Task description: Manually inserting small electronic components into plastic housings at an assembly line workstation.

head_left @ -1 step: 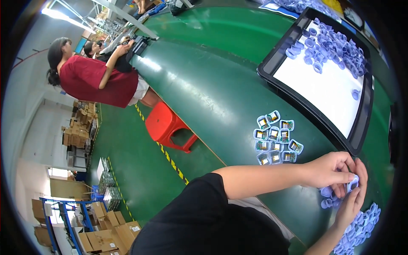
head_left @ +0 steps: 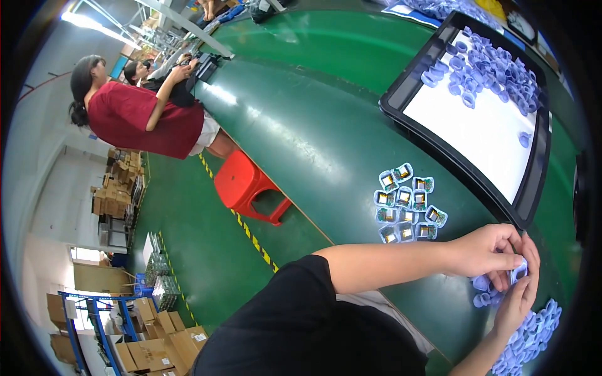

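Note:
At the right, my left hand [head_left: 486, 252] and my right hand [head_left: 519, 291] meet around one small blue-purple plastic shell [head_left: 518, 271]. The left thumb presses on the shell's upper side, while the fingers of my right hand close about it from the right. Fingers cover much of the piece. Just below my left hand lie a few loose shells [head_left: 483, 299] of the same colour. A larger heap of shells [head_left: 532, 338] spreads beside my right forearm. Left of the hands, several shells fitted with small circuit boards [head_left: 404, 197] sit grouped on the green table [head_left: 301, 150].
A black-rimmed tray [head_left: 451, 160] with a white lining stands beyond my hands, holding many blue-purple shells [head_left: 495, 69]. A red stool [head_left: 241, 182] is by the table's left edge. Two people [head_left: 144, 116] are at the table's far left end. Cardboard boxes [head_left: 153, 348] fill shelving at lower left.
The fingers of my right hand have shifted very slightly to the left around the shell. Everything else looks the same.

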Tool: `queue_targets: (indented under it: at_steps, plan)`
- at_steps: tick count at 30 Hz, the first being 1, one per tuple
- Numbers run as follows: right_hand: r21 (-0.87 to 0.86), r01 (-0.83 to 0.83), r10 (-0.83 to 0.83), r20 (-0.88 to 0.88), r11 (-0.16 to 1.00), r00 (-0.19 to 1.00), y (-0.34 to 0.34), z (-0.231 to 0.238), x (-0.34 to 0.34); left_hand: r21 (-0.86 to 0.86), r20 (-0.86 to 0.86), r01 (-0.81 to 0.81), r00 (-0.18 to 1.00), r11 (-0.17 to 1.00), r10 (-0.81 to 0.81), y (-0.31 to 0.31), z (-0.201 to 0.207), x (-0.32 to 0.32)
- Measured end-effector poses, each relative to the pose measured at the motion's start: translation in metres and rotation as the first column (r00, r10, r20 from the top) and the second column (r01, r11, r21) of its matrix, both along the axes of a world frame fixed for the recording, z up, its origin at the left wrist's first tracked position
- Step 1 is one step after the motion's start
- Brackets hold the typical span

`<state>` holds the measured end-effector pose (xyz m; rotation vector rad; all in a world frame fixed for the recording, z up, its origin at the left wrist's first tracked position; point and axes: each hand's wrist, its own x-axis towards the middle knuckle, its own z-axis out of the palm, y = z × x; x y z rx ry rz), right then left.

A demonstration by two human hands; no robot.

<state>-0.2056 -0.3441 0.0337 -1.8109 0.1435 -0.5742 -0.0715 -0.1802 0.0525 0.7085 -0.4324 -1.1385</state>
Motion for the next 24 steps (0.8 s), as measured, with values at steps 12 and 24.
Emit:
queue_targets:
  at_steps: [12, 24]
  plan:
    - [0.222, -0.051, 0.053, -0.001, 0.974, 0.999, 0.008, 0.02, -0.006, -0.059, -0.208, 0.086, 0.973, 0.994, -0.097, -0.012, -0.018, -0.005]
    - [0.384, -0.195, 0.137, 0.174, 0.902, 0.975, 0.013, 0.023, 0.005, 0.037, -0.006, 0.107, 0.994, 0.994, -0.106, -0.003, -0.011, 0.003]
